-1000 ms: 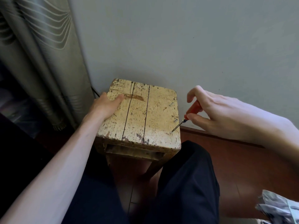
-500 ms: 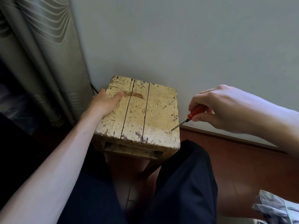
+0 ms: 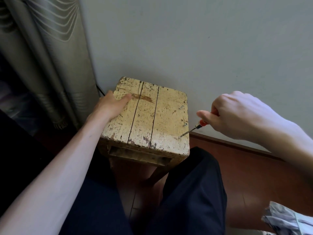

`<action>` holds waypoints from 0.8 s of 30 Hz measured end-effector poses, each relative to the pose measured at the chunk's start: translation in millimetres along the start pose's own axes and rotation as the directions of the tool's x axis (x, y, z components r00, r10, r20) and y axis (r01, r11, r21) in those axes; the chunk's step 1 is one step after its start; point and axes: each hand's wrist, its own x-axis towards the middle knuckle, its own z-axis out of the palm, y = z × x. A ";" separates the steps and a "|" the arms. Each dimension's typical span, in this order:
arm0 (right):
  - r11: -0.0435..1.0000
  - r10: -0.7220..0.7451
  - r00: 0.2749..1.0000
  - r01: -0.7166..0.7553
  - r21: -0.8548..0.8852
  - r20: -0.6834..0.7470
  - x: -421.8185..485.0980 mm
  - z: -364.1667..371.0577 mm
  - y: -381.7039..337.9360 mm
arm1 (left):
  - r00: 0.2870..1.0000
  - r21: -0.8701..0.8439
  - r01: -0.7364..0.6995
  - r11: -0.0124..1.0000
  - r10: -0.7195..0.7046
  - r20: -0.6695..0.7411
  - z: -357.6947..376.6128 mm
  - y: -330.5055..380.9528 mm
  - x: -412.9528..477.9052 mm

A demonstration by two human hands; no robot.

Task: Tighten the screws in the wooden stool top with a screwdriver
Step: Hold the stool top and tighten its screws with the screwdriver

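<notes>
At frame centre, the worn stool top point(image 3: 149, 119) is three cracked planks of chipped yellowish paint, with screws point(image 3: 185, 124) along its right edge. The right hand point(image 3: 237, 114), knuckles up, has its grip clamped on the orange-handled screwdriver point(image 3: 194, 128), tip on the lower-right screw. The left hand point(image 3: 110, 106) lies flat on the left edge, unchanged; the right wrist has rolled over since earlier.
</notes>
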 end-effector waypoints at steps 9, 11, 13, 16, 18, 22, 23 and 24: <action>0.944 -0.301 0.941 0.317 -0.087 0.156 -5.6 -17.6 -2.3 | 1.000 0.011 -0.013 1.000 0.013 -0.002 0.2 1.4 -2.0; 0.933 -0.330 0.937 0.342 -0.113 0.113 -5.4 -17.8 -2.6 | 1.000 0.014 -0.013 1.000 0.014 -0.005 -0.1 1.6 -2.4; 0.920 -0.360 0.931 0.366 -0.141 0.064 -5.2 -18.0 -2.0 | 1.000 0.022 -0.014 1.000 0.014 -0.008 -0.2 1.4 -2.8; 0.913 -0.376 0.926 0.378 -0.152 0.040 -6.2 -16.5 -1.3 | 1.000 0.028 -0.016 0.999 0.016 -0.009 -0.1 1.5 -2.9; 0.916 -0.367 0.929 0.368 -0.158 0.038 -7.1 -14.2 -1.0 | 1.000 0.030 -0.019 0.999 0.020 -0.015 0.0 1.7 -3.2; 0.940 -0.299 0.953 0.302 -0.158 0.040 -6.8 -9.8 2.5 | 1.000 0.037 -0.021 0.999 0.022 -0.018 0.5 1.6 -2.9; 0.945 -0.282 0.959 0.283 -0.161 0.035 -6.4 -8.4 3.1 | 1.000 0.037 -0.022 0.999 0.022 -0.017 0.8 1.6 -2.8; 0.951 -0.263 0.964 0.264 -0.162 0.029 -6.1 -7.0 3.2 | 1.000 0.038 -0.021 0.999 0.022 -0.017 0.9 1.5 -2.6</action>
